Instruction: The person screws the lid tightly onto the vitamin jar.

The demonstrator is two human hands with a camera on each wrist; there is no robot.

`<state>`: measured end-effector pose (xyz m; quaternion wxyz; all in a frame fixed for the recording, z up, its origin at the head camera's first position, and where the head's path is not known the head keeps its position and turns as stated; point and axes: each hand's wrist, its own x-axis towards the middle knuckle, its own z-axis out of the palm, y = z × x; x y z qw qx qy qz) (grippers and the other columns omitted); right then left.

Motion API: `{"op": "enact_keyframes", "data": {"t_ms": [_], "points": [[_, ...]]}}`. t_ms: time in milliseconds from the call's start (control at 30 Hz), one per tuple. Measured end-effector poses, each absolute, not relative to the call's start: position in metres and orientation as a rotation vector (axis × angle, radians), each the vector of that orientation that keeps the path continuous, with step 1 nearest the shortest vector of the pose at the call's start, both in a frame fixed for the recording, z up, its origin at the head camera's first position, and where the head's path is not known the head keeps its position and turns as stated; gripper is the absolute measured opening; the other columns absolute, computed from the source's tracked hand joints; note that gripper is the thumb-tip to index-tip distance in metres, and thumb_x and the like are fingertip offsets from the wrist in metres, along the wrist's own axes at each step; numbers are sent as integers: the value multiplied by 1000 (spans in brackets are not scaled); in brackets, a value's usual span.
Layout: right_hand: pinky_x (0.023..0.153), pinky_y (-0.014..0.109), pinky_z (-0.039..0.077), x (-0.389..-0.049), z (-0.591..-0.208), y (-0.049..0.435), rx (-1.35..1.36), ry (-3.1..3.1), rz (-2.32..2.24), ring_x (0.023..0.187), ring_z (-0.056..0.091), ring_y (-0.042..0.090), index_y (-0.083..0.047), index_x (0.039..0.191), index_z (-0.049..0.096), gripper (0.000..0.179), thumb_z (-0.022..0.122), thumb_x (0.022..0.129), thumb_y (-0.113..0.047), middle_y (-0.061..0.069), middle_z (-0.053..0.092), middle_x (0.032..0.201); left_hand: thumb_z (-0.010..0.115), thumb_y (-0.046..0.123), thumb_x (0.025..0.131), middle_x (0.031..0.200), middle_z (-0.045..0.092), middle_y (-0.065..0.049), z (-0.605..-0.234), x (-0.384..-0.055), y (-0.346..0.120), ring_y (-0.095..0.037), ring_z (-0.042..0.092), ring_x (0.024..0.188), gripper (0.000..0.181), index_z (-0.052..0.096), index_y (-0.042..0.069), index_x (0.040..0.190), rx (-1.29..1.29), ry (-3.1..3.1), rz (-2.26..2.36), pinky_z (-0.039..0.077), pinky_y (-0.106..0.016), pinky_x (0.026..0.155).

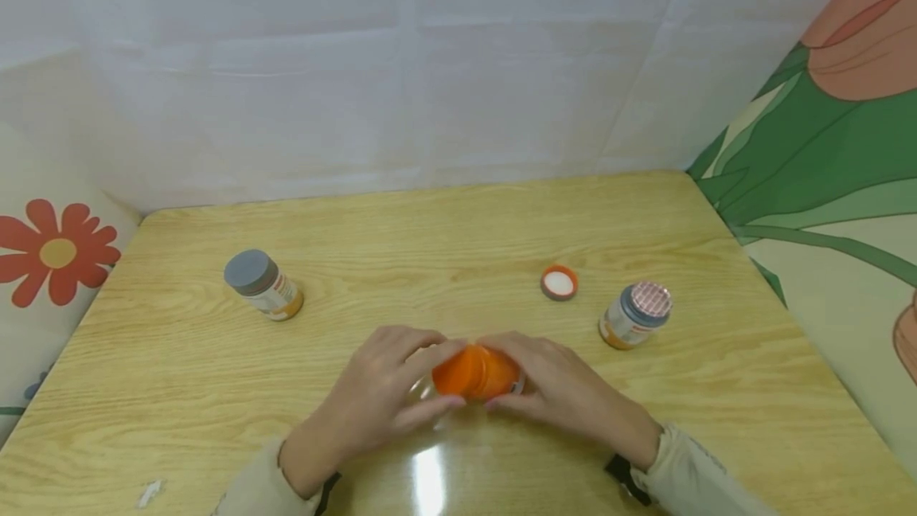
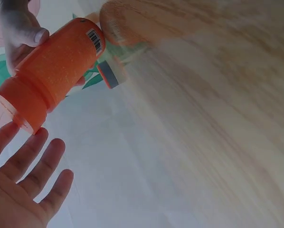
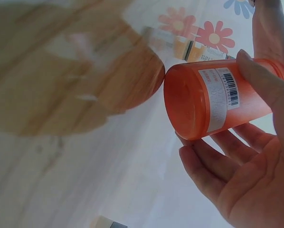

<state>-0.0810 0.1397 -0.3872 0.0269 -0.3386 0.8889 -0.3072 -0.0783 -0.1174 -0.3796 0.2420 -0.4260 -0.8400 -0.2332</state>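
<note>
— What do you hold, and how?

— The orange bottle [image 1: 500, 377] is sideways, in front of me. My right fingers [image 3: 201, 171] are curled around its body; my left fingers [image 2: 28, 153] pinch its cap [image 2: 30, 98] by the tips.

— What could go wrong?

— With such small contact, my left could slide; if the right also loosens, the bottle may drop on the bench [image 1: 401, 253].

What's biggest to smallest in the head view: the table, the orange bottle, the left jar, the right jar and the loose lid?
1. table
2. orange bottle, left jar, right jar: too close to rank, as the bottle is partly covered
3. loose lid
</note>
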Motion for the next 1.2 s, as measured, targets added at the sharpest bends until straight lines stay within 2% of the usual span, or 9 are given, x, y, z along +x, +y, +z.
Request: {"op": "enact_keyframes", "data": {"t_ms": [133,333,433,600,767,867,933,1067,1200], "points": [[87,31,57,-81,-388,140,-1062,2748,-958,103,65,7,-18,135,56,65,81,79,-39,-4,68,125,59,49,96,111,70,-2,-379,-78,-117,-15,66,95,45,66,15,125,-1209,-2281,-656,56,-33,87],[90,33,57,-81,-387,141,-1037,2740,-956,105,65,7,-19,136,55,66,81,78,-39,-4,67,126,73,31,87,128,66,-9,-376,-78,-120,-20,66,108,46,64,16,129,-1329,-2282,-706,57,-35,91],[92,34,56,-81,-387,142,-1009,2719,-960,108,64,9,-19,137,55,67,82,78,-38,-3,66,128,71,25,88,136,62,-11,-375,-77,-121,-22,63,118,45,62,16,131,-1401,-2278,-711,56,-37,96],[94,36,56,-82,-386,142,-1000,2712,-950,112,64,11,-19,139,53,69,82,79,-37,-1,65,132,60,21,96,142,57,-11,-375,-79,-122,-26,57,127,35,62,16,131,-1480,-2243,-687,53,-41,101],[94,34,56,-82,-386,142,-1007,2701,-962,111,64,9,-20,139,53,68,81,79,-38,-2,65,131,65,23,92,142,56,-12,-376,-78,-120,-29,56,127,36,63,16,127,-1458,-2236,-700,53,-44,101],[92,33,57,-82,-387,142,-1024,2706,-966,108,64,8,-18,137,55,66,82,79,-38,-3,66,128,66,32,92,139,58,-13,-376,-76,-118,-28,58,123,36,64,16,124,-1352,-2242,-692,54,-43,98],[91,32,57,-82,-387,142,-1032,2716,-962,106,64,7,-18,135,56,65,82,79,-38,-3,67,126,62,40,95,134,60,-10,-375,-75,-116,-25,60,118,37,64,16,124,-1259,-2266,-657,55,-42,96],[93,34,57,-83,-386,142,-1027,2720,-952,108,64,8,-18,135,57,65,82,78,-39,-3,67,127,52,54,98,115,69,-3,-373,-74,-113,-20,64,103,48,65,16,123,-1125,-2316,-526,54,-39,89],[94,35,56,-83,-385,142,-1025,2716,-939,110,64,9,-17,135,57,66,82,78,-39,-3,67,128,48,63,95,96,73,1,-373,-73,-112,-17,65,87,56,67,16,121,-1074,-2334,-432,54,-38,84]]}}
